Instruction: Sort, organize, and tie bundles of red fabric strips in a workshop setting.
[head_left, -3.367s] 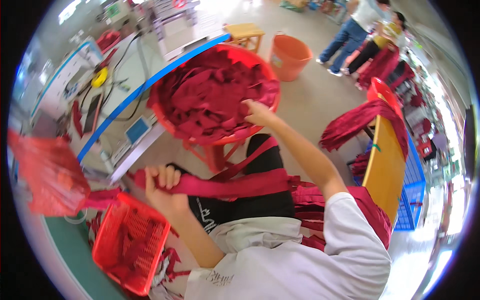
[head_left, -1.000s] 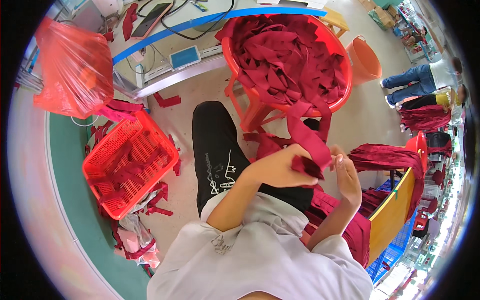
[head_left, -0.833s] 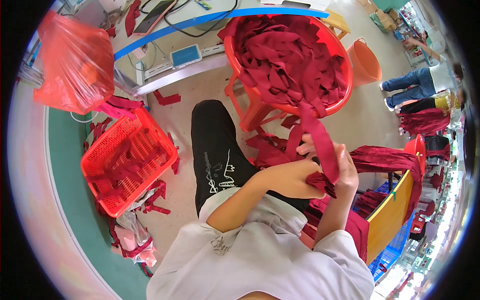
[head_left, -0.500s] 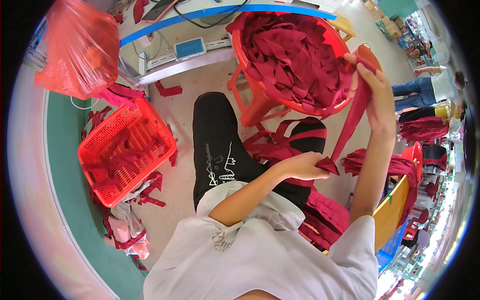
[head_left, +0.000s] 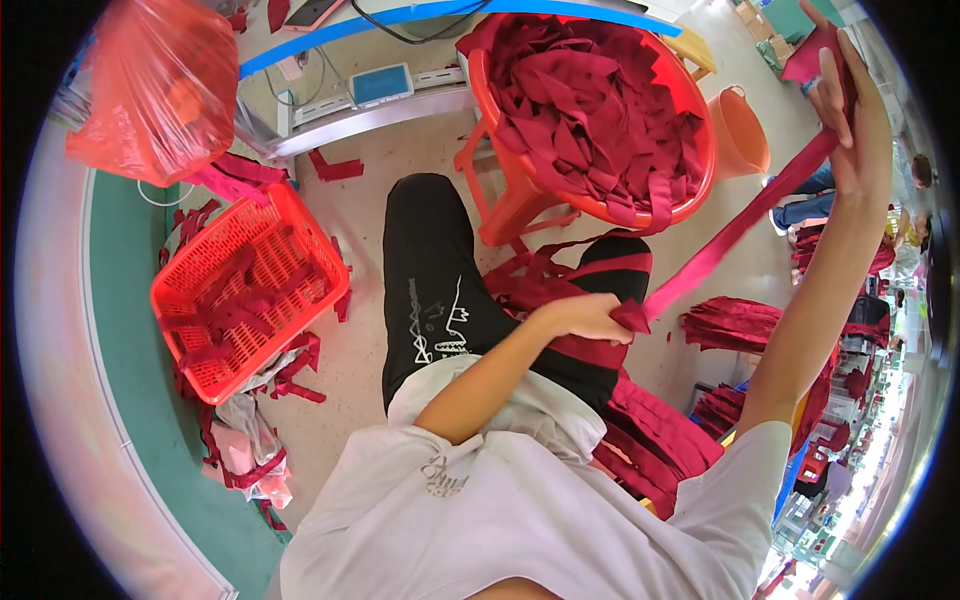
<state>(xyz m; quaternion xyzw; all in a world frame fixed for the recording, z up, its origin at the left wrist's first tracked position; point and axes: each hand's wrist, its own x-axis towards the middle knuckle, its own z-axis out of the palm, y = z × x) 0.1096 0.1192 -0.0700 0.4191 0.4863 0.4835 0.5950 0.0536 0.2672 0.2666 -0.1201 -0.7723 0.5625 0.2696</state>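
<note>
A dark red fabric strip stretches taut and slanting between my two hands. My left hand is closed on its lower end, above my right thigh. Raised far out to the right, my right hand grips the upper part, with some of the fabric bunched at the fingers. More red strips lie across my lap and right knee. Ahead of my knees, a red basin is heaped with loose red strips, some hanging over its near rim.
A red plastic basket with a few strips stands at left, below a red plastic bag. Beyond the basin is an orange bucket. Bundled red strips lie to my right. A blue-edged table stands ahead.
My right hand has moved up and to the right, drawing the strip out longer. My left hand has shifted slightly left, still gripping the lower end.
</note>
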